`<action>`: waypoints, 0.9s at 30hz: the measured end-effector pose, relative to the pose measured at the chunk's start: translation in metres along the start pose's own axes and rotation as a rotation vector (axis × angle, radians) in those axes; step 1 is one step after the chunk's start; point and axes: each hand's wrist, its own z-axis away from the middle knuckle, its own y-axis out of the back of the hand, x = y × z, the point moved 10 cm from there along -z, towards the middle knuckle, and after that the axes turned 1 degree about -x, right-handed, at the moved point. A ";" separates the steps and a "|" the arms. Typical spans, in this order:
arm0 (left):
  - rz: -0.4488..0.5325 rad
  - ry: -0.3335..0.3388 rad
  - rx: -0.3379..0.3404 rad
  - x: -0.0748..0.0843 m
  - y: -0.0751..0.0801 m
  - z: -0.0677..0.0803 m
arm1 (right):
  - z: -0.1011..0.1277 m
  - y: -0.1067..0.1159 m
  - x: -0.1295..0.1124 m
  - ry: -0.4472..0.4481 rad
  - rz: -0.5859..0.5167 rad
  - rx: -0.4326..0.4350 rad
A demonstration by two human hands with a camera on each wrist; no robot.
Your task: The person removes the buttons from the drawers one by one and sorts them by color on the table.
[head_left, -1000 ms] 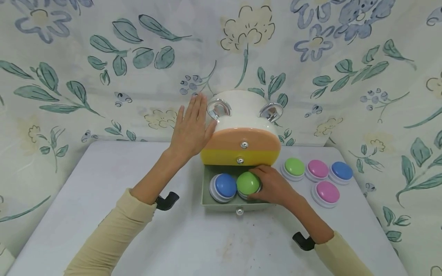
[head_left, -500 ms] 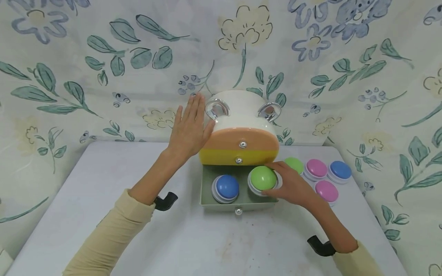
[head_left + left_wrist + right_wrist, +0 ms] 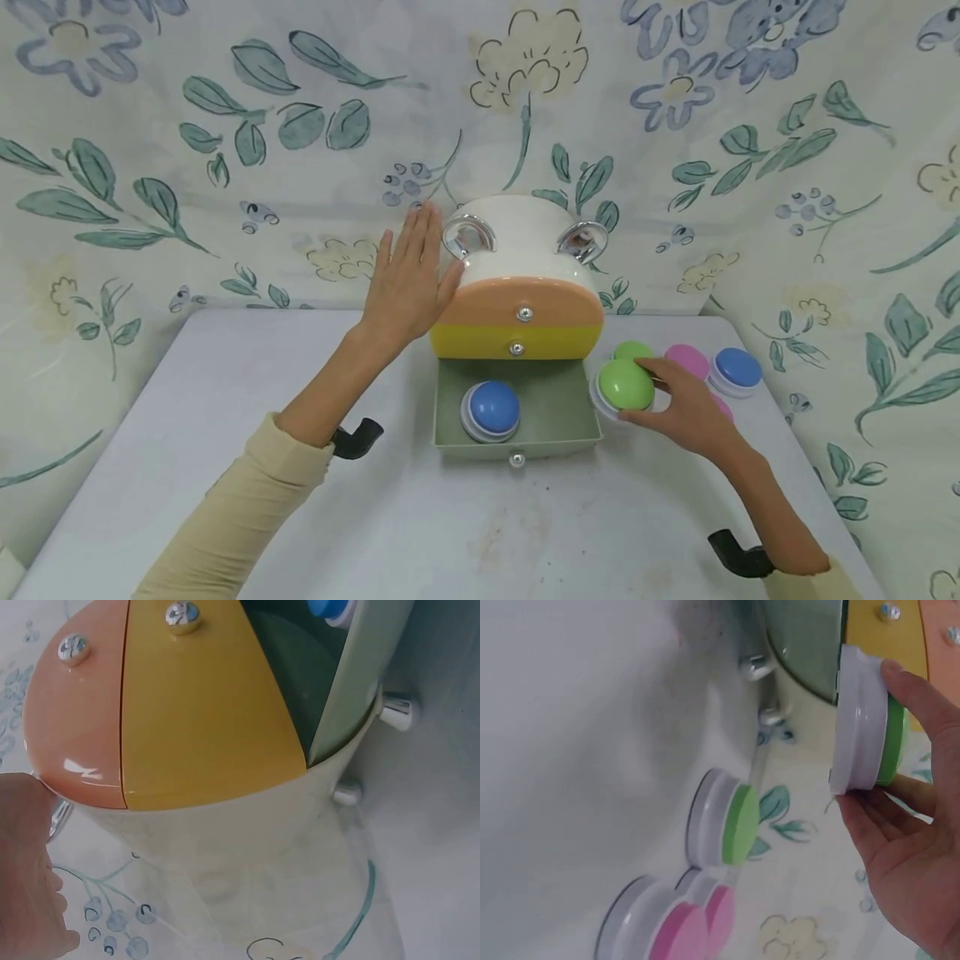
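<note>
Now your right hand (image 3: 693, 408) holds a green button (image 3: 625, 385), with your fingers curled round its white base. It sits just past the right edge of the open drawer (image 3: 517, 446), close above the tabletop (image 3: 225, 467); you cannot tell if it touches. From the right wrist view the button (image 3: 870, 727) is tipped on its side in your right hand (image 3: 904, 847), and the thumb tip lies on its rim.

Your left hand (image 3: 408, 279) is flat with straight fingers, pressed on the left side of the little cabinet (image 3: 517, 250). In the left wrist view only a bit of that hand (image 3: 30, 862) shows at the edge.

Inside the drawer a blue button (image 3: 491, 410) sits on the left. The right half of the drawer is bare green floor, so there is room there. The drawer's walls are low, and a silver knob (image 3: 517, 459) sticks out at the front.

On the right, buttons crowd the space. A second green button (image 3: 632, 351) is partly hidden behind the one you hold. One pink button (image 3: 686, 358) peeks over your hand, and another pink button (image 3: 724, 406) is nearly all hidden under it. A second blue button (image 3: 737, 369) sits near the tabletop's right edge. The wide front of the tabletop is open room, and flowered cloth (image 3: 225, 125) closes in the back and sides.
</note>
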 end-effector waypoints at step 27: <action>-0.007 0.004 -0.015 0.000 0.000 -0.001 | 0.019 -0.026 0.067 -0.153 0.164 0.047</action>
